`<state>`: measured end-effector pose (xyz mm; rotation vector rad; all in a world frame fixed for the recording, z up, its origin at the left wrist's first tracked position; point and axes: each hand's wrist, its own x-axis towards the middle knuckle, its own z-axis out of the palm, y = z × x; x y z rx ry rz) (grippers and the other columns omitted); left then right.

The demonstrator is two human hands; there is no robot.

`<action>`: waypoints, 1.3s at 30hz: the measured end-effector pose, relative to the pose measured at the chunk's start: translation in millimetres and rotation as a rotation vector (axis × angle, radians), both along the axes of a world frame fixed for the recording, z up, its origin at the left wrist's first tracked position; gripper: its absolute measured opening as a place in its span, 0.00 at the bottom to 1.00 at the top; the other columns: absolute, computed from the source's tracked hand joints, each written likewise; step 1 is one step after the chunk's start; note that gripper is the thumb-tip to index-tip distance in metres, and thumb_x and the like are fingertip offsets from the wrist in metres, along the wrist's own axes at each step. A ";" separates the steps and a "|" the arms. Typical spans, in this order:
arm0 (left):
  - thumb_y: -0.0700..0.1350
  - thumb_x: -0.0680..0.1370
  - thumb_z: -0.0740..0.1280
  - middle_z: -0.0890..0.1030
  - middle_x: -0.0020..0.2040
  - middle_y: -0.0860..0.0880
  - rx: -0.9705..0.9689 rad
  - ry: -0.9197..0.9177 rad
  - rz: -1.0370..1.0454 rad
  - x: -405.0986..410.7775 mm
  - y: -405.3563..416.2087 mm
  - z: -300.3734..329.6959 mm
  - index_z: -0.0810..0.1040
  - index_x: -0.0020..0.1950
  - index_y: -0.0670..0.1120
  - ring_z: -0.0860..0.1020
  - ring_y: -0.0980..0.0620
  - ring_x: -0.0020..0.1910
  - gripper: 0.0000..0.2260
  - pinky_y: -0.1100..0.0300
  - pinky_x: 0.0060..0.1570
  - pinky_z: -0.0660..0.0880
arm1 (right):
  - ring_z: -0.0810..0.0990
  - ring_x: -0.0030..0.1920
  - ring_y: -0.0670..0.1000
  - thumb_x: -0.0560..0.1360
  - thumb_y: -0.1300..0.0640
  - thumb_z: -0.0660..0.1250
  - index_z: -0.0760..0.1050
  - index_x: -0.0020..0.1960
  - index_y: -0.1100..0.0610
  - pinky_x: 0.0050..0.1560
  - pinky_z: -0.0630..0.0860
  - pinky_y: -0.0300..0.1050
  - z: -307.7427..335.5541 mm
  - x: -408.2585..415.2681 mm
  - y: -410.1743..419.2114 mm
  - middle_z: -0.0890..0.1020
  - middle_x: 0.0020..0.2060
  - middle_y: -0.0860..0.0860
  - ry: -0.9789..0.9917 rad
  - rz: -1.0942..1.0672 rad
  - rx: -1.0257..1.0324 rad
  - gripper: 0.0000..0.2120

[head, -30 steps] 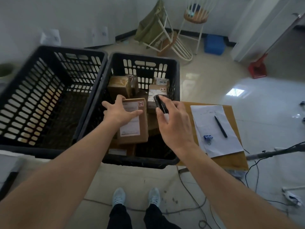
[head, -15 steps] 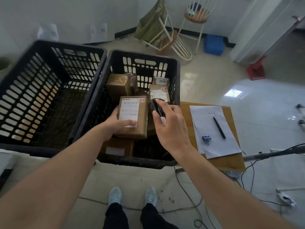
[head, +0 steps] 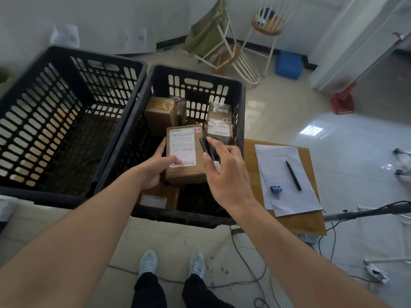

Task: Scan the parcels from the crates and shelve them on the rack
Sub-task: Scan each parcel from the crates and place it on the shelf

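Observation:
My left hand (head: 156, 166) grips a brown cardboard parcel (head: 185, 154) by its left side, thumb on the white label, label facing up. The parcel is lifted above the right black crate (head: 195, 218). My right hand (head: 225, 172) holds a small black scanner (head: 206, 147) just right of the parcel, its tip beside the label. Several more brown parcels lie in that crate: one at the back left (head: 161, 114), one marked 0836 at the back right (head: 219, 123), one under my left wrist (head: 159, 196). The left black crate (head: 55, 196) shows no parcels.
A low wooden table (head: 295, 223) right of the crates carries paper sheets (head: 287, 181), a black pen (head: 293, 175) and a blue binder clip (head: 276, 189). Cables (head: 249, 263) cross the tiled floor by my feet. White chairs (head: 235, 54) and a blue box (head: 288, 65) stand behind.
My left hand has lifted the parcel and turned its label up towards me. My right hand has brought the scanner closer to the label's right edge.

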<state>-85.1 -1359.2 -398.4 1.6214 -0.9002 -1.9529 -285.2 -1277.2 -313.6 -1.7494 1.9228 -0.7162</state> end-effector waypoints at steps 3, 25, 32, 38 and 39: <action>0.41 0.71 0.77 0.70 0.79 0.46 -0.010 0.078 0.014 -0.4 4.0 -1.1 0.47 0.81 0.73 0.68 0.38 0.77 0.53 0.33 0.78 0.57 | 0.77 0.63 0.51 0.86 0.45 0.63 0.67 0.80 0.40 0.62 0.82 0.52 -1.6 -2.3 3.1 0.74 0.68 0.51 -0.007 0.000 0.011 0.23; 0.55 0.80 0.74 0.57 0.76 0.48 -0.555 -0.432 -0.316 29.5 14.8 65.8 0.50 0.73 0.84 0.64 0.40 0.73 0.40 0.41 0.73 0.69 | 0.78 0.62 0.53 0.86 0.44 0.61 0.67 0.80 0.38 0.65 0.81 0.55 29.1 -1.4 -9.4 0.75 0.66 0.53 -0.173 0.112 0.234 0.22; 0.53 0.79 0.75 0.48 0.78 0.63 -0.862 -0.511 -0.331 50.8 4.5 80.9 0.52 0.77 0.80 0.52 0.45 0.81 0.40 0.39 0.79 0.61 | 0.79 0.61 0.54 0.86 0.45 0.62 0.69 0.79 0.39 0.63 0.81 0.53 60.4 3.8 -14.5 0.75 0.67 0.52 -0.063 0.218 0.186 0.22; 0.45 0.79 0.75 0.46 0.81 0.65 -1.031 -0.480 -0.308 73.0 -12.0 108.2 0.55 0.79 0.76 0.49 0.49 0.82 0.42 0.48 0.76 0.62 | 0.78 0.61 0.52 0.86 0.47 0.63 0.71 0.78 0.40 0.56 0.77 0.44 97.5 12.0 -18.4 0.77 0.66 0.51 0.017 0.325 0.149 0.21; 0.44 0.79 0.75 0.46 0.82 0.63 -1.045 -0.478 -0.306 77.4 -15.0 114.3 0.55 0.80 0.75 0.49 0.48 0.82 0.42 0.49 0.75 0.63 | 0.78 0.60 0.51 0.86 0.48 0.63 0.72 0.78 0.40 0.52 0.75 0.42 102.9 14.3 -19.3 0.78 0.66 0.50 0.031 0.345 0.146 0.21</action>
